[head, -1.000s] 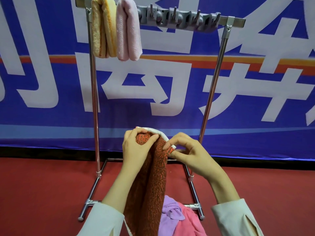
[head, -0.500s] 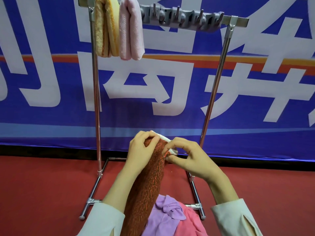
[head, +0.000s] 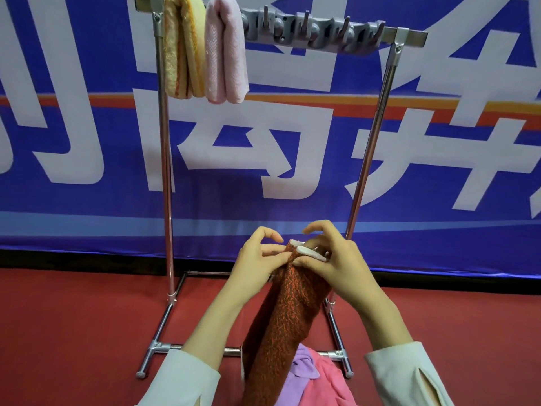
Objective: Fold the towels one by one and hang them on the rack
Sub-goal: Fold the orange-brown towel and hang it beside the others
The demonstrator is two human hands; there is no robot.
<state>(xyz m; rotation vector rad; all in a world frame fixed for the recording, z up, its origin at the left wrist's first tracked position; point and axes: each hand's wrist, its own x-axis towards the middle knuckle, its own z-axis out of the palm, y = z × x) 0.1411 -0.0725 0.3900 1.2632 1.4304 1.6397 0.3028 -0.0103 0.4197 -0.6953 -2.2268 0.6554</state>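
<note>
On the chrome metal rack (head: 164, 159), a folded yellow-orange towel (head: 183, 51) and a folded pale pink towel (head: 225, 54) hang side by side at the top bar's left end. Below, the left hand (head: 257, 265), wrist raised, pinches the upper edge of a rust-red speckled towel (head: 287, 323) with white trim. The right hand (head: 336, 259) curls its fingers around the same edge. A lilac cloth (head: 301, 367) and a pink cloth (head: 328, 385) lie beneath on the red floor (head: 73, 332).
</note>
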